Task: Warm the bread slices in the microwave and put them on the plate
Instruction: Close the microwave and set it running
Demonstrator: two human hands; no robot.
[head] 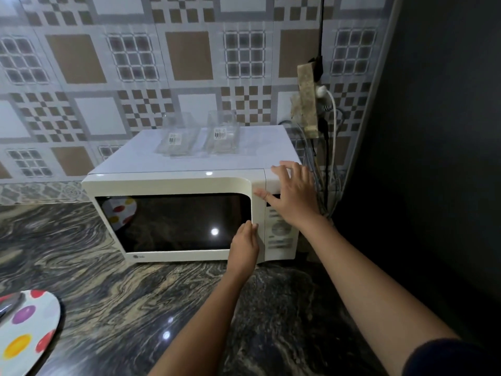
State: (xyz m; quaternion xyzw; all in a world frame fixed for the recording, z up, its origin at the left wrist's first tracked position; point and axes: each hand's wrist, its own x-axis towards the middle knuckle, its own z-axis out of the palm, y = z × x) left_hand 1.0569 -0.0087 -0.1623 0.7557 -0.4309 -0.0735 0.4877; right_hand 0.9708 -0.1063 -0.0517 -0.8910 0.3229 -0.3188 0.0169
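A white microwave (173, 183) stands on the dark marbled counter, its dark glass door closed. My left hand (244, 246) curls its fingers around the door's right edge, low down. My right hand (294, 194) lies spread and flat on the microwave's top right corner, above the control panel (280, 234). A white plate (25, 329) with coloured dots sits at the lower left edge of view, and its reflection shows in the door glass. No bread slices are visible; the inside of the microwave is dark.
Two clear plastic containers (200, 137) sit on top of the microwave. A wall socket with plugs and cables (322, 126) hangs just right of it, beside a dark wall. A metal utensil (8, 305) rests on the plate. Patterned tiles cover the back wall.
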